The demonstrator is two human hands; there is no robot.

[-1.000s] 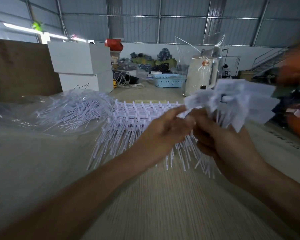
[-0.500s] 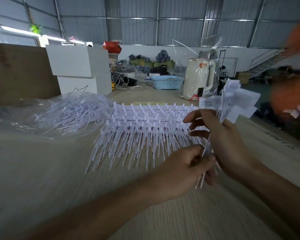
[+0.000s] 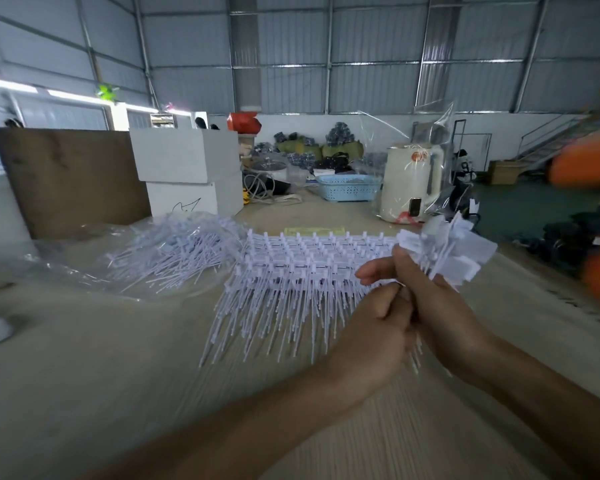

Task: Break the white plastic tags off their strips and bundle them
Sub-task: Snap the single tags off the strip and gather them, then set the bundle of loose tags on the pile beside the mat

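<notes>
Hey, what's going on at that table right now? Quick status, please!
Both hands gripping one bundle of tags: right hand around the stems, left hand pinching low. Uncut strips waiting on table. Nothing in the way.

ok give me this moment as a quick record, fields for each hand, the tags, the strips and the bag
right hand: grips a bundle of tags, flat ends fanned out above the fist
left hand: fingers curled round the bundle's stems, just below the right hand
strips: stacked on the table, tags not yet broken off, stems pointing toward the person
bag: clear plastic, left of the strips, holds loose tags
kettle: white, wrapped in clear plastic, at the table's far side
basket: blue, left of the kettle
</notes>
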